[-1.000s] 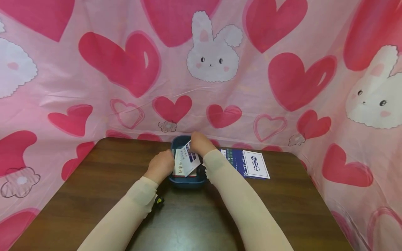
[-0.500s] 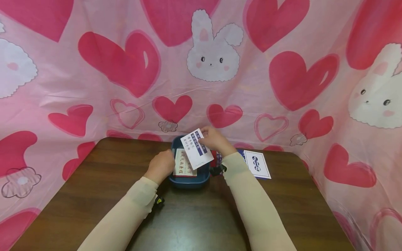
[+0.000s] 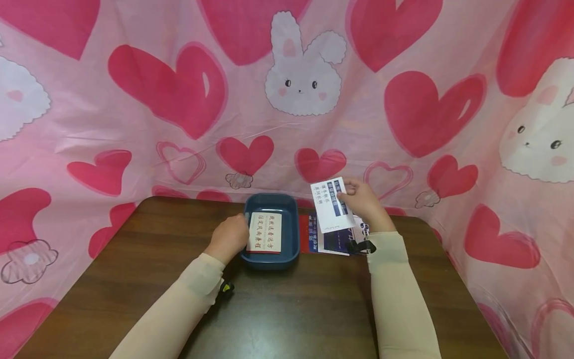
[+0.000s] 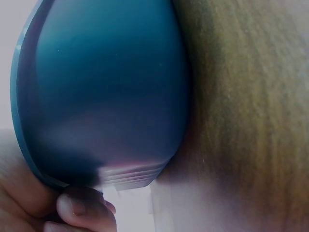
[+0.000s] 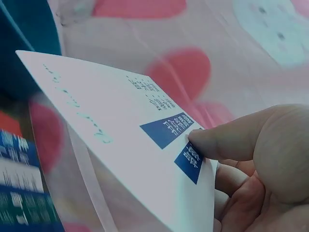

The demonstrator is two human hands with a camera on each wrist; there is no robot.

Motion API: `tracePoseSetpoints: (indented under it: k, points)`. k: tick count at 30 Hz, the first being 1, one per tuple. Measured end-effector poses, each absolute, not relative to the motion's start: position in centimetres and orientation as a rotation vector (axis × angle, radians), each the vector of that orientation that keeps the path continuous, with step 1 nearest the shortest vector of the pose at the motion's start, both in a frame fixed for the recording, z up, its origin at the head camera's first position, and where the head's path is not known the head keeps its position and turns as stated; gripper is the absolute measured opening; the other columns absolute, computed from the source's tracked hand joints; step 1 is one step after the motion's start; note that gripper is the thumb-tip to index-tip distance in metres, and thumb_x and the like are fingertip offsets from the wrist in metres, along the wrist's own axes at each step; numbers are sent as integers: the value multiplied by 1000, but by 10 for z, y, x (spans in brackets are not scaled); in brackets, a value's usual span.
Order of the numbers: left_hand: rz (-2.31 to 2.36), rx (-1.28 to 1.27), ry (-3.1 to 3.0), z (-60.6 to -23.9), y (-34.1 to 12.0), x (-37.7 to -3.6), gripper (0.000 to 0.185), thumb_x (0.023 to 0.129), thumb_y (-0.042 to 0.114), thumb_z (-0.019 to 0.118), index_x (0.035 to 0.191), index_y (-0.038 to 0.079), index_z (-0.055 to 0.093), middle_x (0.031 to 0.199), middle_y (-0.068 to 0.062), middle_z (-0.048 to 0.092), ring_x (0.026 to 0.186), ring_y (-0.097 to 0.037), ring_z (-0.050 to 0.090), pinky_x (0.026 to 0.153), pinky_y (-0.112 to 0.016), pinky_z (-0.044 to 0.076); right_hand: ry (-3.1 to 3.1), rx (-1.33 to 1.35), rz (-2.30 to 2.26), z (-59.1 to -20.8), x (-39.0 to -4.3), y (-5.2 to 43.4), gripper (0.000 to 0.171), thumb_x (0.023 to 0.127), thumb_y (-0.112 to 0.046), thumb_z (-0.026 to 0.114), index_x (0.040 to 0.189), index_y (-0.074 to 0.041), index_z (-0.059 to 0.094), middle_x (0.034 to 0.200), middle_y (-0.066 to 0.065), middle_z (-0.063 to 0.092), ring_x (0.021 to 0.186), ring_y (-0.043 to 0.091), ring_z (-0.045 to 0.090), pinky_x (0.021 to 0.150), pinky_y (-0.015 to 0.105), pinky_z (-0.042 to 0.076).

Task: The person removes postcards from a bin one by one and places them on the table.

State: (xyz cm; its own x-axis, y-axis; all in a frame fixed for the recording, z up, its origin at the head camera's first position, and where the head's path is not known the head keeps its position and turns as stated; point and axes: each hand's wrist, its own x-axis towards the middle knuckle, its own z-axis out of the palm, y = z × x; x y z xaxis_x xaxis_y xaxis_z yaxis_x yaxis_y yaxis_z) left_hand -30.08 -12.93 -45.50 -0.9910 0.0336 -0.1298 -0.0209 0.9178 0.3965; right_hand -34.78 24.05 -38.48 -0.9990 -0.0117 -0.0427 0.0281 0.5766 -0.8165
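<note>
My left hand [image 3: 229,236] grips the left rim of a blue plastic basin [image 3: 290,239], thumb and fingers pinching the edge in the left wrist view. Inside the basin lies a cream card [image 3: 265,232] with red-brown lettering, a red edge showing beneath it. Off to the right, my right hand [image 3: 362,200] pinches a white card [image 3: 329,212] with dark blue blocks of print. In the right wrist view, the thumb presses on its printed face while the other fingers sit behind. That card hangs tilted above cards spread on the table, covering part of them.
Right of the basin, a red and blue card [image 3: 309,239] and other blue and white cards [image 3: 336,242] lie overlapping on the brown wooden table [image 3: 269,309]. A pink curtain [image 3: 188,114] with hearts and rabbits hangs close behind the table's back edge.
My right hand has lifted the white card out of the basin and carried it right, over the spread cards. The left hand has stayed on the rim.
</note>
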Motion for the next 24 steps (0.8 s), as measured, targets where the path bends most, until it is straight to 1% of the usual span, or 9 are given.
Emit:
tracePoseSetpoints:
  k: [1, 4, 7, 10, 13, 17, 21, 24]
  points:
    - [612, 13, 2945, -455, -130, -301, 37, 112, 21, 67, 138, -5, 68, 117, -22, 77, 84, -31, 71, 78, -51, 71, 2745, 31, -1441, -385, -346, 246, 60, 113, -19, 68, 169, -7, 51, 150, 30, 71, 111, 36, 83, 86, 37, 72]
    - [629, 0, 2934, -455, -131, -299, 39, 112, 22, 66, 141, -5, 66, 121, -22, 77, 87, -32, 72, 82, -53, 72, 2749, 87, -1423, -383, -342, 263, 62, 113, -22, 68, 170, -8, 49, 154, 29, 68, 116, 38, 81, 89, 38, 71]
    - [666, -23, 2925, -455, -132, -299, 41, 115, 24, 62, 145, -5, 62, 124, -24, 76, 91, -32, 73, 87, -56, 72, 2731, 120, -1432, -382, -340, 277, 65, 115, -24, 67, 173, -9, 44, 157, 29, 66, 118, 37, 80, 92, 38, 71]
    - [707, -47, 2913, -455, -132, -300, 45, 117, 26, 57, 149, -6, 57, 127, -25, 75, 94, -34, 75, 89, -57, 72, 2723, 144, -1455, -384, -338, 291, 64, 115, -23, 65, 173, -7, 43, 156, 30, 66, 118, 37, 79, 96, 41, 71]
    - [729, -69, 2903, -455, -132, -301, 48, 118, 28, 56, 153, -6, 54, 129, -26, 74, 97, -35, 76, 91, -59, 71, 2717, 166, -1475, -388, -336, 306, 64, 115, -20, 64, 172, -3, 43, 155, 33, 65, 120, 39, 79, 98, 43, 71]
    - [738, -82, 2892, -455, -131, -300, 50, 118, 30, 55, 155, -5, 52, 130, -26, 73, 98, -35, 76, 92, -59, 71, 2717, 234, -1406, -394, -331, 326, 64, 115, -24, 63, 171, -1, 44, 155, 32, 64, 123, 39, 76, 102, 42, 69]
    - [741, -77, 2891, -456, -130, -299, 51, 119, 30, 55, 156, -5, 51, 131, -26, 73, 99, -35, 76, 92, -59, 71, 2693, 316, -1342, -399, -328, 344, 64, 115, -29, 61, 171, -1, 44, 155, 31, 62, 127, 41, 69, 113, 52, 63]
    - [741, -74, 2888, -457, -131, -299, 52, 119, 29, 55, 157, -5, 51, 134, -26, 72, 101, -35, 75, 93, -59, 71, 2676, 359, -1335, -406, -328, 356, 63, 115, -28, 59, 169, 1, 45, 154, 32, 62, 127, 41, 68, 115, 54, 61]
